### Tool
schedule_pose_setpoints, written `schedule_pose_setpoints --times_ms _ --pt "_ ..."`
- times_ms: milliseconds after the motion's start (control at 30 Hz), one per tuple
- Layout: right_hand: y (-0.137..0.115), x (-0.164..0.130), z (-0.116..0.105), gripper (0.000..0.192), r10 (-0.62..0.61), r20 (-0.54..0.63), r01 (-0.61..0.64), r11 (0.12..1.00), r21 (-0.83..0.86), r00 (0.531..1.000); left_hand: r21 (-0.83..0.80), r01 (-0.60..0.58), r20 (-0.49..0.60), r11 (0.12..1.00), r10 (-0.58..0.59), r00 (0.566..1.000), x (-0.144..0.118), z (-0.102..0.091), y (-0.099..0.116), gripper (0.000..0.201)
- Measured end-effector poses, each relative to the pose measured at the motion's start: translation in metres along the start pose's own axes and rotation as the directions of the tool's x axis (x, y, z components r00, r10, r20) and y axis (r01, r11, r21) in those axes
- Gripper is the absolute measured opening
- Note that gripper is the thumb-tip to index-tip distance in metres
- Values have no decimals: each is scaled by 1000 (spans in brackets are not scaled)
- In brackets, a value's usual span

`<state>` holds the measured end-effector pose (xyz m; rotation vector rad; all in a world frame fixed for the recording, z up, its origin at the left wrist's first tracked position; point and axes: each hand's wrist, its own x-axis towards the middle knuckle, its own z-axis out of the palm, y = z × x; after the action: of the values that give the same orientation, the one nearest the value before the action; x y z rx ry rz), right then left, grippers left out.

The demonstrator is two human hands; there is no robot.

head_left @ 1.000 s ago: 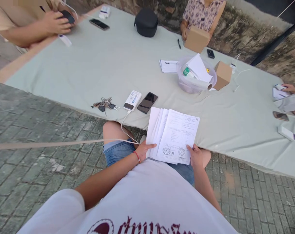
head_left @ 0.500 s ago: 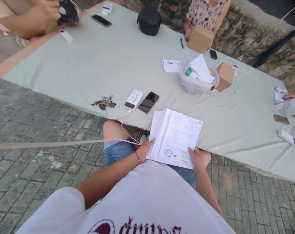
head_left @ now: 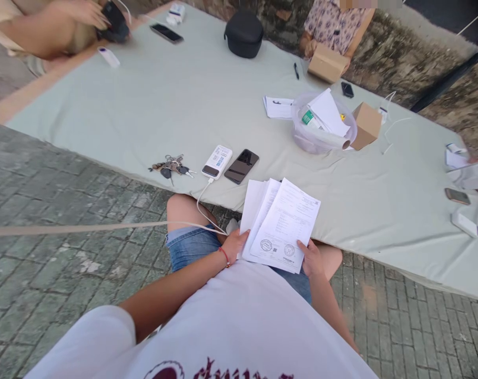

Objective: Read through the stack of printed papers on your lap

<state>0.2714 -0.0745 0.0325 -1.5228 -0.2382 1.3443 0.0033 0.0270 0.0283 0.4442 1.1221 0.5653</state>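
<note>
Between my two hands is a fanned bunch of printed paper sheets [head_left: 285, 223], above my lap at the table's near edge. The top sheet carries two round stamps near its lower edge. My left hand [head_left: 235, 246] grips the left side of the bunch, thumb on top. On the right, my right hand [head_left: 312, 258] pinches the lower right edge of the top sheet, its other fingers hidden beneath. Just past the papers lie a dark smartphone [head_left: 241, 166] and a white power bank [head_left: 217, 162] with a cable plugged in. A bunch of keys [head_left: 172, 167] rests left of them.
A clear plastic tub [head_left: 323, 126] with papers and a roll stands beside a cardboard box [head_left: 365, 126]. Farther back sit a black case [head_left: 243, 34] and a phone [head_left: 166, 32]. Other people sit around the cloth-covered table [head_left: 152, 100]. The cable crosses on my left.
My right hand has shifted left, bringing the top sheet with it and tilting it over the others. My left hand has barely moved. A person across the table has tipped their cardboard box.
</note>
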Motion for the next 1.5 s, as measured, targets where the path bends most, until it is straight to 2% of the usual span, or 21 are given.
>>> schedule_pose_setpoints --times_ms 167,267,367,467,533,633,767,900,1067,1167,1333,1500 --pt "0 5 -12 65 -101 -101 96 994 -57 990 67 -142 -102 988 149 984 1 0 2 63" --pt "-6 8 -23 65 -145 -136 130 985 -109 980 38 -107 -148 994 112 983 4 -3 1 53" --pt "-13 8 -26 64 -159 -146 139 981 -135 976 -81 -50 -136 995 39 990 5 -2 2 47" --pt "-16 7 -20 63 -190 -132 161 966 -201 973 -176 -42 -42 984 35 999 2 1 7 54" --pt "-15 5 -14 64 -196 -107 168 959 -226 975 -169 -43 -7 985 42 999 -1 2 9 63" --pt "-14 4 -10 63 -177 -91 153 962 -225 980 -112 -48 -62 993 41 997 -2 0 9 70" --pt "-14 8 -12 64 -193 -134 165 966 -200 972 -110 -90 -124 990 76 989 0 -4 7 64" --pt "-16 9 -12 61 -178 -133 156 974 -164 975 -138 -96 -103 986 83 991 2 -4 10 65" --pt "-18 1 6 57 -170 -90 155 976 -150 981 -151 -91 -19 984 90 996 0 -1 16 69" --pt "-16 -2 13 50 -191 -84 176 971 -160 978 -110 -63 -51 992 58 997 0 -2 14 72" --pt "-14 3 3 34 -258 -193 196 937 -289 947 -95 -70 -136 993 56 989 3 -6 8 65" --pt "-19 0 -1 34 -283 -166 224 927 -301 945 -106 -60 -123 993 47 991 3 -6 9 67"
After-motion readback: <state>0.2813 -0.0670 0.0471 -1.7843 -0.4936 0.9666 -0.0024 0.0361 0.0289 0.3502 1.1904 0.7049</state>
